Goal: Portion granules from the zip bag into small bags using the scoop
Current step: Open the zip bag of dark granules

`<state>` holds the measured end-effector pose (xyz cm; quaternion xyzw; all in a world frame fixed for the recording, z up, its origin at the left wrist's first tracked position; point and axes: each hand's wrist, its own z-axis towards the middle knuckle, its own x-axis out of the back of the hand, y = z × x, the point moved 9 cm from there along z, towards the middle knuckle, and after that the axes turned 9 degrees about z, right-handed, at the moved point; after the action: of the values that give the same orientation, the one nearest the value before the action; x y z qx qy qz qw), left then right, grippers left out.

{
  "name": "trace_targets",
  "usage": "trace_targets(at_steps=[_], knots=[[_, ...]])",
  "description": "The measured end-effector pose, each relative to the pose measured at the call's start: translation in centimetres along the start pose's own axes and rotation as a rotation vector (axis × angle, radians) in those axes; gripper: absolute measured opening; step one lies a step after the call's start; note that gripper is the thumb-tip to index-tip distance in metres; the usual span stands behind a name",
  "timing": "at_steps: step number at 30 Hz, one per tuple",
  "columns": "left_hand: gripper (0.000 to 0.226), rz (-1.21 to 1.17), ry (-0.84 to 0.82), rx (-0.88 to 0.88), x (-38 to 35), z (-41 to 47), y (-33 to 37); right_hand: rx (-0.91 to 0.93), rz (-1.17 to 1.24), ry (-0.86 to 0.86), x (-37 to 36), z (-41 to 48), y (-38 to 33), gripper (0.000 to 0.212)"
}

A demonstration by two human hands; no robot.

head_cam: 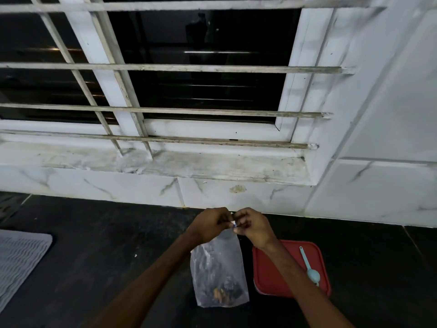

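Tally at the dark counter: six things of five kinds, plus bars behind.
Two hands, left hand [210,224] and right hand [254,227]; one clear zip bag [217,268]; one teal scoop [312,275]; one red lid [267,273]; one grey ribbed mat [19,256]; four horizontal window bars [165,67].

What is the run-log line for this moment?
left hand: pinches zip bag top | right hand: pinches same top | granules: few, at bag bottom | scoop: lying on red lid
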<state>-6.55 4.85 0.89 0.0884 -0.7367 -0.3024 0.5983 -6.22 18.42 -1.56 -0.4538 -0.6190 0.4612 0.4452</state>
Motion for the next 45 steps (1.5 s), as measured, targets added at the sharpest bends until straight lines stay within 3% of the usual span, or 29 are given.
trace_targets(at_steps=[5, 12, 17, 24, 28, 34, 39, 43, 45], knots=[[0.010, -0.019, 0.110, 0.004, 2.3, -4.5, 2.0, 0.135, 0.063, -0.006, -0.5, -3.6, -2.8, 0.017], [0.011, 0.058, 0.194, 0.009, 3.0, -8.8, 4.0, 0.201, 0.133, 0.048, -0.8, -7.4, -3.6, 0.022], [0.008, -0.047, 0.260, 0.039, 3.4, -10.4, 4.4, 0.233, 0.204, 0.088, -1.0, -9.0, -3.9, 0.017], [0.007, -0.011, 0.266, 0.041, 3.7, -11.3, 4.5, 0.318, 0.022, 0.161, -1.6, -9.6, -4.3, 0.028], [0.013, 0.074, 0.258, 0.042, 3.6, -11.8, 4.8, 0.412, -0.198, 0.082, -3.2, -9.8, -4.7, 0.033], [0.027, 0.270, 0.141, 0.104, 4.3, -13.7, 2.9, 0.420, -0.112, 0.069, -2.0, -9.5, -4.4, 0.021], [0.014, 0.416, 0.078, 0.163, 5.1, -17.0, 0.1, 0.383, -0.026, 0.080, 0.5, -9.2, -3.9, 0.028], [0.020, 0.379, -0.114, 0.158, 4.4, -18.6, -0.8, 0.397, 0.043, 0.003, -0.2, -9.3, -4.1, 0.015], [0.017, 0.240, -0.141, 0.142, 4.4, -18.5, -0.3, 0.406, 0.080, -0.046, -0.8, -9.3, -4.2, 0.004]])
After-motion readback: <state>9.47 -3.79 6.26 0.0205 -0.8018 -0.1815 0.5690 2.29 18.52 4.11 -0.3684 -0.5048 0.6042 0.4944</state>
